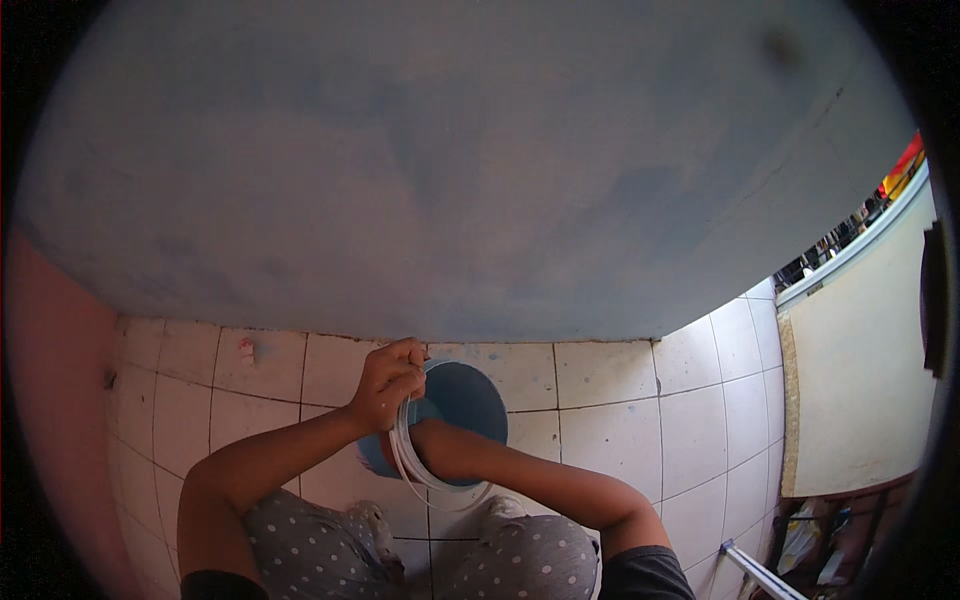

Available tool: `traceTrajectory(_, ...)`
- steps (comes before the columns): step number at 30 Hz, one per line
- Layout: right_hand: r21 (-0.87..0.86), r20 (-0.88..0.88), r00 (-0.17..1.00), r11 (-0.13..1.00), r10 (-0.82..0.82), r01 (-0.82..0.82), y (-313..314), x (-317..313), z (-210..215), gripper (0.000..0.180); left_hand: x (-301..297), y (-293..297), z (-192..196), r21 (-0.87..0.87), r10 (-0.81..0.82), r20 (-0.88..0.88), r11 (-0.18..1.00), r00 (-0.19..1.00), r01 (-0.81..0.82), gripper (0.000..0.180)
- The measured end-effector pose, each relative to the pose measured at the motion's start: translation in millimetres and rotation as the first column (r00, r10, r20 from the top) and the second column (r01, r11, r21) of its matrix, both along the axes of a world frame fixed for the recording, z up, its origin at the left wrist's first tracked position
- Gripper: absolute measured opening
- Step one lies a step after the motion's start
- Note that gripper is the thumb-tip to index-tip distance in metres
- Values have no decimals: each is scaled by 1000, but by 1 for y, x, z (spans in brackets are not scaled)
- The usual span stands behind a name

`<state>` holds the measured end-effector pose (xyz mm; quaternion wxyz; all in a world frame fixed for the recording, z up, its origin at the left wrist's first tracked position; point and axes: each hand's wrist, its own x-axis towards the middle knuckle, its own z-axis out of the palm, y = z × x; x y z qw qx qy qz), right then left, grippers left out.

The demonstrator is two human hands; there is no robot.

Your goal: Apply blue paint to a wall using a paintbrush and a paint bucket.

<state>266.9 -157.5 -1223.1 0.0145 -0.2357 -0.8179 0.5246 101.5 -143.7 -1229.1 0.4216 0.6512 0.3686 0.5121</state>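
Observation:
A bucket [468, 398] with a white rim and blue-coated inside stands tilted on the tiles close to the wall. Its thin white handle [450, 509] hangs down over the near side. The fingers of my left hand [388, 384] are closed around the rim at the upper left, holding the bucket at an angle. My right forearm crosses from the lower right, and my right hand [425, 447] reaches inside the bucket. The fingers of that hand are hidden in there, so whether they hold anything does not show.
A wall [430, 200] with patchy grey-blue paint rises ahead, and a pink wall [60, 370] stands at the left. White floor tiles [610, 430] carry small specks and a reddish scrap [246, 350]. At right are a cream panel [860, 380] and a metal bar [760, 572].

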Motion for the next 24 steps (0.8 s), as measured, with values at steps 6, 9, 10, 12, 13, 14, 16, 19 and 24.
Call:
traceTrajectory(6, -152, -86, 995, 986, 49, -62, -4, 4, -56, 21, 6, -13, -2, -30, -43, -16, 999, 999, 42, 30)
traceTrajectory(9, -294, -85, 996, 955, 16, -41, -1, 12, -43, 24, 5, -17, 7, -76, -77, -26, 994, 997, 75, 29)
traceTrajectory(10, -400, 25, 999, 916, 46, -32, 1, 15, -31, 26, 6, -18, 9, -114, -93, 23, 989, 995, 96, 27)
traceTrajectory(12, -424, 26, 997, 904, 69, -51, 1, 23, -16, 27, 6, -20, 6, -163, -75, 83, 983, 994, 88, 24)
traceTrajectory(13, -447, 29, 997, 893, 74, -53, 1, 27, -12, 30, 6, -21, 4, -208, -71, 146, 973, 987, 101, 21)
traceTrajectory(14, -450, 32, 996, 891, 85, -61, 1, 32, -8, 30, 5, -23, 2, -210, -60, 150, 973, 987, 91, 21)
traceTrajectory(16, -638, 33, 999, 770, 24, 3, 1, 43, -2, 34, 3, -24, 3, -277, -104, 193, 948, 976, 156, 31)
traceTrajectory(19, -722, 74, 997, 690, -9, 59, 4, 66, 0, 33, 4, -24, 4, -300, -116, 247, 935, 962, 190, 27)
traceTrajectory(24, -749, 115, 989, 646, -91, 147, 1, 99, 2, 37, 1, -26, 2, -325, -79, 187, 936, 979, 138, 22)
